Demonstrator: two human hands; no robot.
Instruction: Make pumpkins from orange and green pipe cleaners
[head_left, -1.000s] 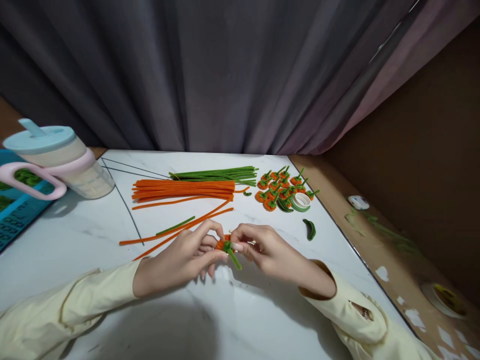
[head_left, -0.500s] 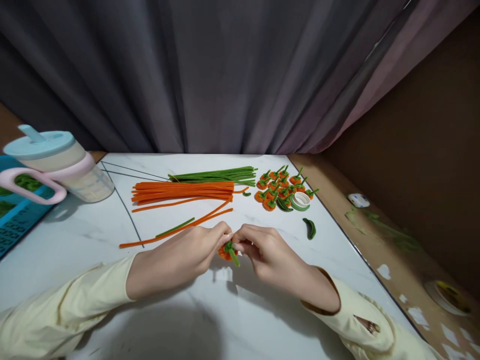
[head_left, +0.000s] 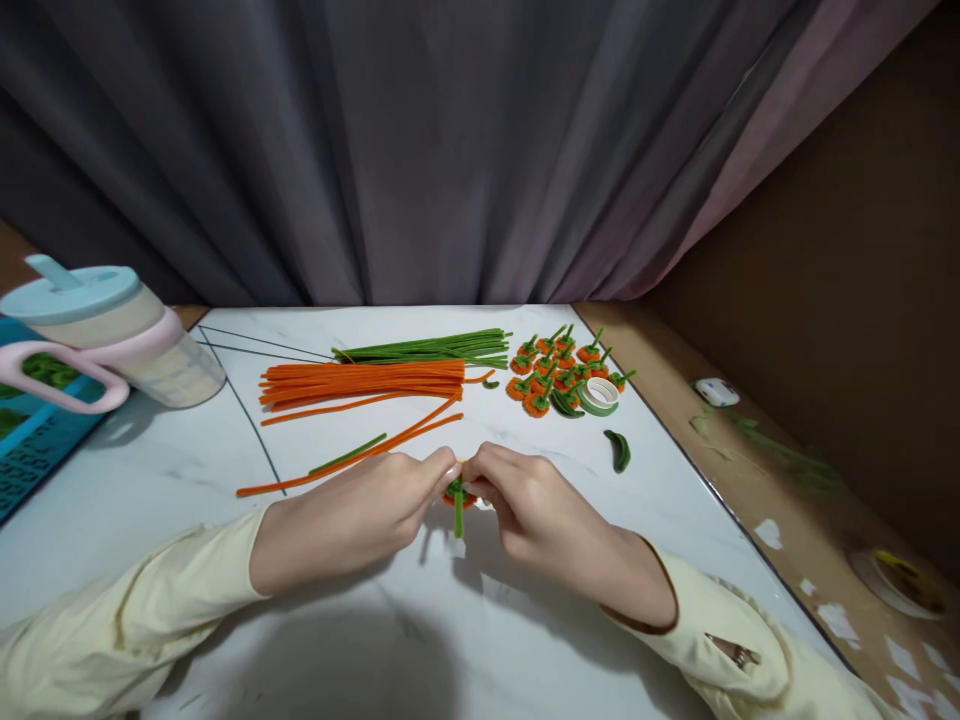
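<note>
Between my fingertips is a small pipe-cleaner pumpkin (head_left: 458, 505), orange with a green top and a green stem that points down toward me. My left hand (head_left: 375, 500) pinches its left side, and my right hand (head_left: 529, 500) pinches the right side; the fingers hide much of the orange body. Just beyond my left hand lie loose orange pipe cleaners (head_left: 300, 482) with a short green piece (head_left: 349, 454). Farther back are a thick bundle of orange pipe cleaners (head_left: 360, 385) and a bundle of green pipe cleaners (head_left: 427, 348).
At the back right, several finished pumpkins (head_left: 538, 402) cluster beside a roll of tape (head_left: 600, 396). A dark green curled piece (head_left: 618, 452) lies nearer. To the left stand a lidded cup (head_left: 142, 340) and a blue basket (head_left: 52, 460). A grey curtain (head_left: 420, 150) hangs behind the table.
The pumpkin has turned slightly between my fingers, so its stem now points straight toward me instead of slanting right. Both hands keep their pinch. The view has shifted a little.
</note>
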